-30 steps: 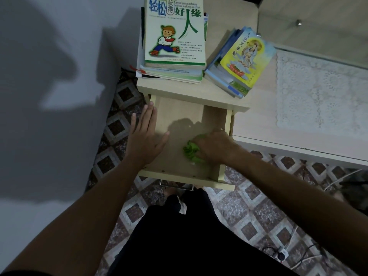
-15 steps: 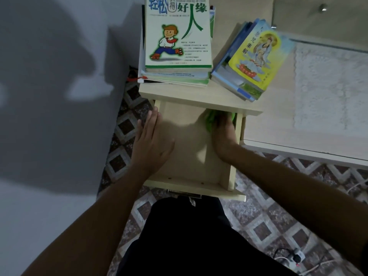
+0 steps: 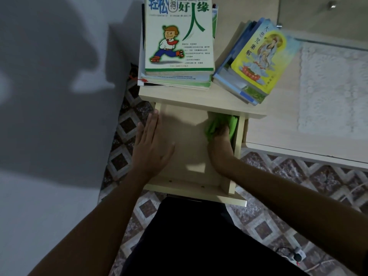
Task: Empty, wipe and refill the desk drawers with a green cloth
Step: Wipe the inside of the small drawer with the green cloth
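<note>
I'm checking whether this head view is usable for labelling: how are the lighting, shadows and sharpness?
Head view: dim, with a hard dark shadow across the wall; the drawer floor is partly shaded under the desk edge; the green cloth and right hand look slightly soft; the book covers are readable; wide-angle bending shows at the edges.

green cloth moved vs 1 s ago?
Yes. The green cloth under the right hand has gone from the drawer's front-middle floor to its far right corner, by the right wall under the desk top.
</note>
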